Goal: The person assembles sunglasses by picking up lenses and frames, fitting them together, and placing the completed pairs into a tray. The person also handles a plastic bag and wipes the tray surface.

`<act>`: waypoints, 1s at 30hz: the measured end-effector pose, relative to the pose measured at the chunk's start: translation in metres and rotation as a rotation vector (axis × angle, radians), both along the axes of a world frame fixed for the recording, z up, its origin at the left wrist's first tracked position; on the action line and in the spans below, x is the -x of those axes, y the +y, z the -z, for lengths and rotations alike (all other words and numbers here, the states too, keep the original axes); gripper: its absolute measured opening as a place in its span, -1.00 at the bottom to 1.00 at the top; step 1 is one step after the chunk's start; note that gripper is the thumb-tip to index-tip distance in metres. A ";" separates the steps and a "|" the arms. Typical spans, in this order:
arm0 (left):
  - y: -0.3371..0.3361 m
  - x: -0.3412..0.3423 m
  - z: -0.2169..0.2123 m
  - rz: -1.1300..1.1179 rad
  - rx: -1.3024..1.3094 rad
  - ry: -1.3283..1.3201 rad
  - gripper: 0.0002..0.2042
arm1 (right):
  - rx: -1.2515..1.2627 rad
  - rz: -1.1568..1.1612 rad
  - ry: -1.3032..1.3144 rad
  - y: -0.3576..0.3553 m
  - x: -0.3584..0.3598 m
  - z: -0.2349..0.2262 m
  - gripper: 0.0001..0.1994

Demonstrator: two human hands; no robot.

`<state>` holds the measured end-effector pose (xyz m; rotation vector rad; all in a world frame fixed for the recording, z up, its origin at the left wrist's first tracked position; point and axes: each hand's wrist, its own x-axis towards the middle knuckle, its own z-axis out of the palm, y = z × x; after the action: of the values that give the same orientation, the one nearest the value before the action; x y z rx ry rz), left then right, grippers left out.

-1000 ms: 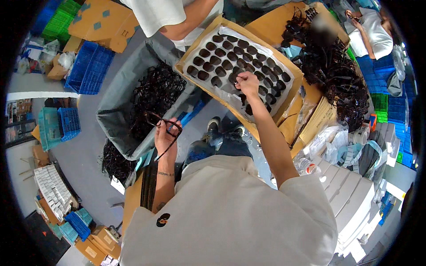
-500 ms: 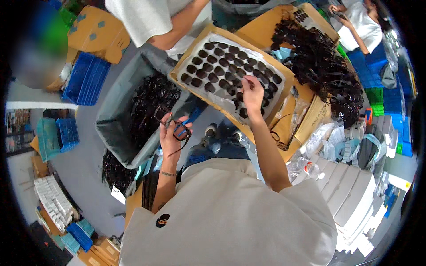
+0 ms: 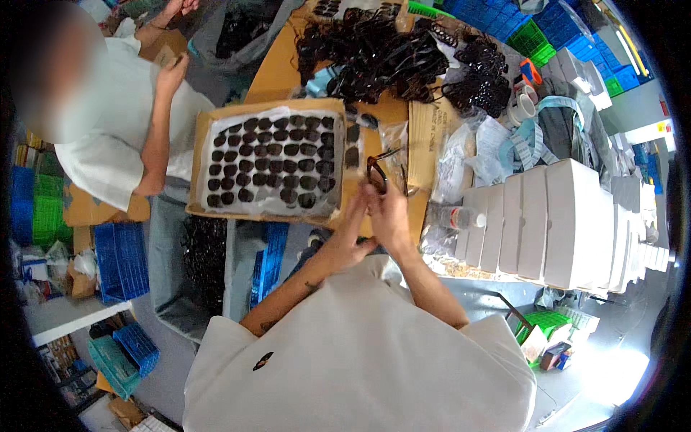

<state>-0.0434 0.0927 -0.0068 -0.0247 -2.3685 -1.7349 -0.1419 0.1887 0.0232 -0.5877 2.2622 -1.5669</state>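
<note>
Brown table (image 3: 417, 214) gives me only a narrow bare strip just beside the right hand (image 3: 389, 216). From my distant seat I see this hand together with the left hand (image 3: 353, 227); the right fingers are clamped on dark glasses (image 3: 376, 171), but whether the left fingers also grip, I cannot tell. The glasses stick out ahead of the fingertips, above the table. Left of the hands, the wall of a cardboard box (image 3: 266, 218) limits the room; inside it, dark lenses (image 3: 270, 150) lie in rows on a white sheet. To their right, a clear bottle (image 3: 461, 217) and white boxes (image 3: 565, 223) make another edge. Further left, a grey bin (image 3: 241, 266) contains black frames (image 3: 205, 259), with a blue crate (image 3: 268, 263) beside it. Well ahead of the hands, a tangled pile (image 3: 403, 61) covers much of the table.
</note>
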 end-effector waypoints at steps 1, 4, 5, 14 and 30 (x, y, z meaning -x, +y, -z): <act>0.005 0.002 0.004 0.043 -0.033 -0.068 -0.26 | -0.122 0.045 0.233 0.013 0.018 0.015 -0.70; 0.015 0.015 0.020 0.072 0.025 -0.187 -0.21 | -0.377 -0.077 0.598 0.038 0.060 0.066 -0.77; 0.016 0.022 0.026 0.026 0.143 -0.175 -0.19 | -0.427 -0.221 0.603 0.039 0.067 0.084 -0.78; 0.030 0.087 0.103 0.303 0.925 -0.204 0.07 | 0.015 0.116 0.450 0.018 0.191 0.017 -0.74; 0.027 0.118 0.122 0.612 0.896 -0.435 -0.07 | -0.636 -0.246 -0.049 -0.055 0.563 0.044 -0.63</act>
<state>-0.1618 0.1196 -0.1292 -0.6090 -3.5350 -0.6872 -0.7047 0.1336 -0.0210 -0.5987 2.3582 -0.6770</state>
